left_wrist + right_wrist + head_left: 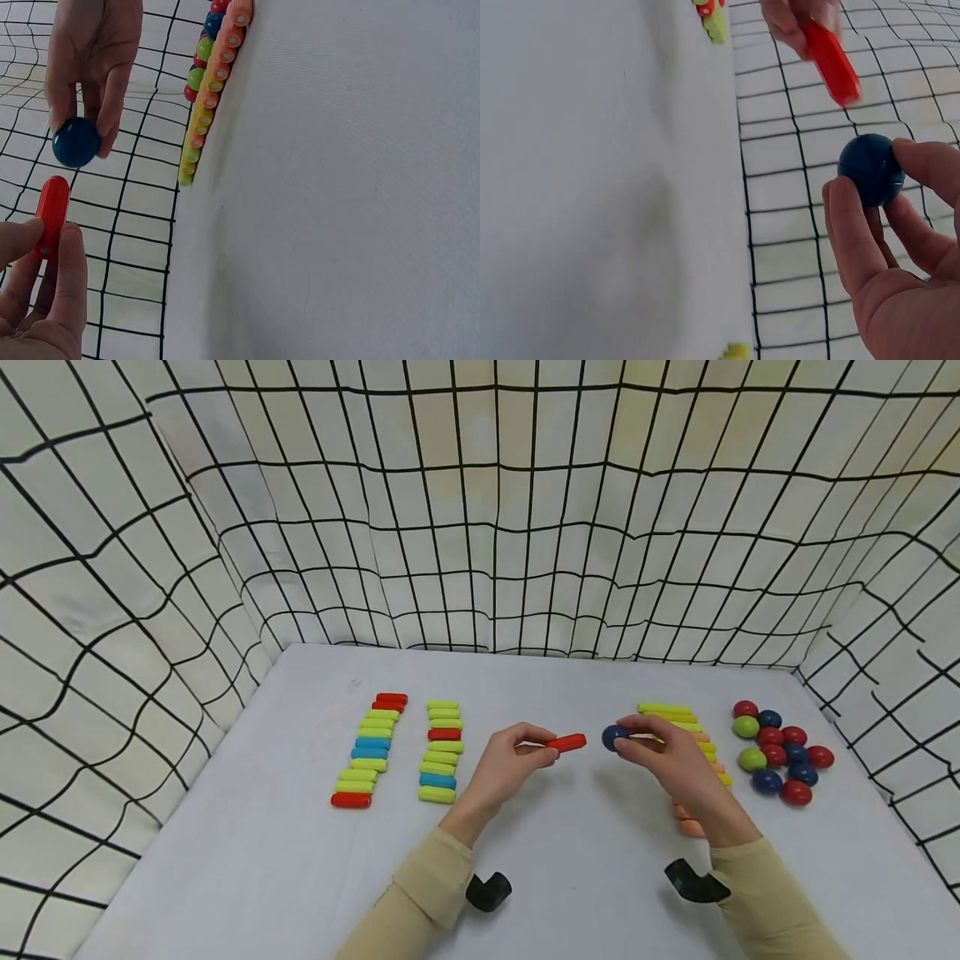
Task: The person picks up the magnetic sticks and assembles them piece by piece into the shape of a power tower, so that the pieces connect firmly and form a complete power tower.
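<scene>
Between thumb and fingers my left hand [512, 762] pinches a red ribbed stick [567, 743], its free end pointing right. My right hand [671, 758] holds a dark blue ball [615, 737] by its fingertips. Both hands are raised over the middle of the white table. A small gap parts the stick's end from the ball in the head view. In the left wrist view the blue ball [76, 142] shows just beyond the red stick [52, 217]. The right wrist view shows a thin seam around the blue ball [871, 170].
Two columns of red, green and blue sticks [371, 742] [438, 769] lie at the left. Yellow and peach sticks [667, 710] lie partly under the right hand. Red, blue and green balls [775, 754] cluster at the right. Black grid-patterned walls [495, 527] enclose the white table [247, 860].
</scene>
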A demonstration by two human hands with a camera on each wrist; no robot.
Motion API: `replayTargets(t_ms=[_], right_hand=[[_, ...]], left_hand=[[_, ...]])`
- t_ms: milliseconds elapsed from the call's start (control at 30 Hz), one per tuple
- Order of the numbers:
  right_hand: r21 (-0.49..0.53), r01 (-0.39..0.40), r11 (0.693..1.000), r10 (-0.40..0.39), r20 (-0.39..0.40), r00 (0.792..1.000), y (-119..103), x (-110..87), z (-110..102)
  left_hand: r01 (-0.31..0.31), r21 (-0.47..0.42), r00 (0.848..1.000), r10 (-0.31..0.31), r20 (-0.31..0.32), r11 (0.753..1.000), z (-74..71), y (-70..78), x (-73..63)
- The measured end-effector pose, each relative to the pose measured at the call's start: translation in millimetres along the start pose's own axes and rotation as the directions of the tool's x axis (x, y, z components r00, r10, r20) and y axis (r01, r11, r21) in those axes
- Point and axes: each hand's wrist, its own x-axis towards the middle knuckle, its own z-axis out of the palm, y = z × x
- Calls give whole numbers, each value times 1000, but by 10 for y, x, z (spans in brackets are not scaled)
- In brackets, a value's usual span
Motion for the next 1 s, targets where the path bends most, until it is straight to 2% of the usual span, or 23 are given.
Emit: replayTargets(t_ms=[200, 367, 467, 600, 733, 867, 1000], right_hand=[[121, -42, 992, 37, 37, 999, -60, 194, 200], [126, -20, 992, 15, 45, 999, -52, 334, 275], [129, -23, 991, 15, 60, 998, -23, 415, 340], [142, -22, 990, 8, 98, 995, -4, 473, 435], [148, -17, 989, -3, 135, 991, -2, 460, 484], [100, -10, 995, -4, 136, 991, 20, 359, 441], [89, -6, 996, -2, 94, 996, 83, 171, 230]], left_hand=[[-8, 23, 1000, 9, -26, 1000, 49, -12, 14], [10, 17, 1000, -10, -21, 1000, 48, -4, 10], [17, -16, 1000, -17, -1, 1000, 71, 1, 25], [44, -63, 999, -45, -6, 997, 110, -3, 73], [90, -80, 996, -88, 32, 993, 113, -40, 123], [114, -24, 991, -112, 72, 993, 101, -87, 156], [128, 39, 991, -129, 20, 991, 79, -133, 169]])
